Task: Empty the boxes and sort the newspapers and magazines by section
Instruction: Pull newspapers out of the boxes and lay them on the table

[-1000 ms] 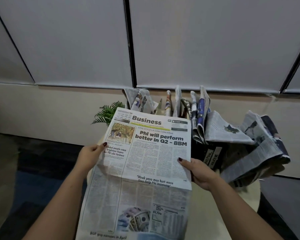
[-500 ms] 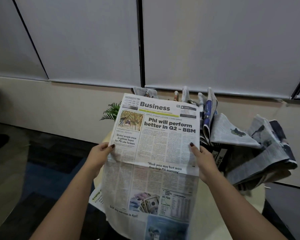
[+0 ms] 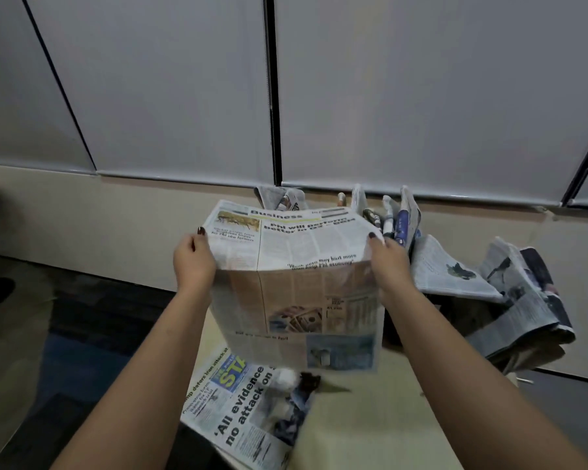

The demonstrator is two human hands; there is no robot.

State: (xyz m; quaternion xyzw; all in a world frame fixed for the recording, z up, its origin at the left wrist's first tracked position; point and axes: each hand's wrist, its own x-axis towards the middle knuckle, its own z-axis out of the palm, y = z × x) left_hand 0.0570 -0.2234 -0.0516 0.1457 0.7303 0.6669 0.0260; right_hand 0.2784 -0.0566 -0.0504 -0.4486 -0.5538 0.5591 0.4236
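Observation:
I hold a Business section newspaper (image 3: pixel 299 276) up over the round table (image 3: pixel 381 422). My left hand (image 3: pixel 193 262) grips its left edge and my right hand (image 3: pixel 389 266) grips its right edge. Its top half tips away from me along the middle fold, and its lower half hangs down. Another newspaper (image 3: pixel 248 405) with a front-page headline lies flat on the table's near left, hanging over the edge. Behind the held paper, a dark box (image 3: pixel 455 310) holds several upright folded papers (image 3: pixel 401 218). More papers (image 3: pixel 520 290) spill over its right side.
A cream wall and grey window blinds (image 3: pixel 421 89) stand close behind the table. Dark carpet (image 3: pixel 82 334) lies to the left. A small dark and white item (image 3: pixel 302 379) sits on the flat newspaper, below the held paper's bottom edge.
I have lifted the Business section higher and bent its top half backward along the fold. The front-page newspaper lying on the table has come into view beneath it.

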